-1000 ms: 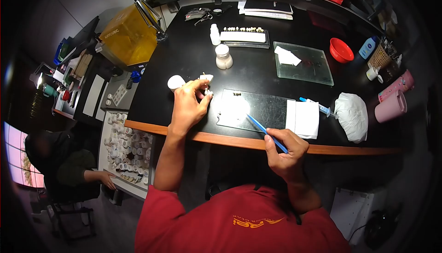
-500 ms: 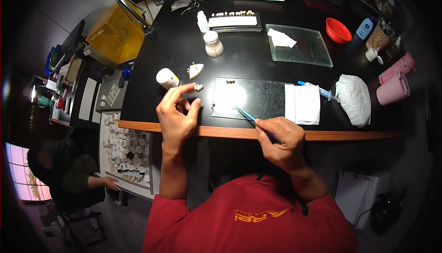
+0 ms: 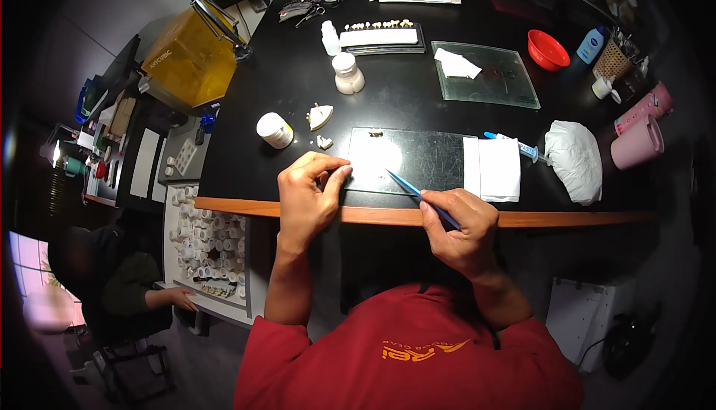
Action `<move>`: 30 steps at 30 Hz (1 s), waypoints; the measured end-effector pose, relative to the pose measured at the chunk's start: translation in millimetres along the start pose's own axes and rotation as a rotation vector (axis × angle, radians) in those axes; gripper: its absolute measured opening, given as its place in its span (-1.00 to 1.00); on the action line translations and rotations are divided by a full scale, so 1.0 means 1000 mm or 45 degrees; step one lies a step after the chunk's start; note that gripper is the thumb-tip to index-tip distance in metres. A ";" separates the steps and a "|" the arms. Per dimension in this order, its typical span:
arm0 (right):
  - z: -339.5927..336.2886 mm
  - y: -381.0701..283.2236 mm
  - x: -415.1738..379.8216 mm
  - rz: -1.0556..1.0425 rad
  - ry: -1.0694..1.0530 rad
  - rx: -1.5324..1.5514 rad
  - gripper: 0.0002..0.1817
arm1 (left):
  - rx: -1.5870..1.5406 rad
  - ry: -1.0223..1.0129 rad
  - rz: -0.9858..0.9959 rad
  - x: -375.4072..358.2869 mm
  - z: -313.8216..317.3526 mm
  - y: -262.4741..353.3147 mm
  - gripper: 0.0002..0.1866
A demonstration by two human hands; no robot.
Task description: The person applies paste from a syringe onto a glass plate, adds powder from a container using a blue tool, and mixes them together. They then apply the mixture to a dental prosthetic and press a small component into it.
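Hands rest close together at the near edge of the black worktop. The left hand is curled, with its fingers bent in and the fingertips pressed on the near left corner of the glass plate. Whether it pinches something tiny is too hard to see. The right hand is closed tight around a thin blue tool. The tool points toward 10 o'clock, and its tip sits over the glass plate. The back end of the tool is hidden inside the fist.

At 11 o'clock from the left hand lie a small white jar and little pale pieces that are too small to make out. A folded white cloth lies just beside the plate at 3 o'clock.
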State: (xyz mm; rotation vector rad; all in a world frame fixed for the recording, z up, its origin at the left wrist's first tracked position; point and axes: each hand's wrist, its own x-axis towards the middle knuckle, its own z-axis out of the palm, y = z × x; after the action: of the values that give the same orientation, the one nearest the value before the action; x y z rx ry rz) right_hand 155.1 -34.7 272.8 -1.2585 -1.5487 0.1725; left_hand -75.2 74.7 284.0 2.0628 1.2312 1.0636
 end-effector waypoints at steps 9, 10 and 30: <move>-0.001 0.002 0.001 -0.055 0.011 0.024 -0.81 | -0.337 0.119 -0.249 -0.011 -0.007 -0.010 -0.90; -0.001 0.002 0.002 -0.067 0.004 0.041 -0.81 | -0.320 0.119 -0.219 -0.011 -0.006 -0.012 -0.90; -0.052 0.029 0.074 0.257 -0.626 0.118 -0.91 | -0.364 0.091 -0.086 -0.016 -0.016 -0.019 -0.89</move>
State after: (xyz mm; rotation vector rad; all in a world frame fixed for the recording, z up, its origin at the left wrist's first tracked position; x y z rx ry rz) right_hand 223.6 9.6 321.4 -1.3611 -1.7950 0.7207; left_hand -102.5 69.9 272.8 1.7694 1.1020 1.2134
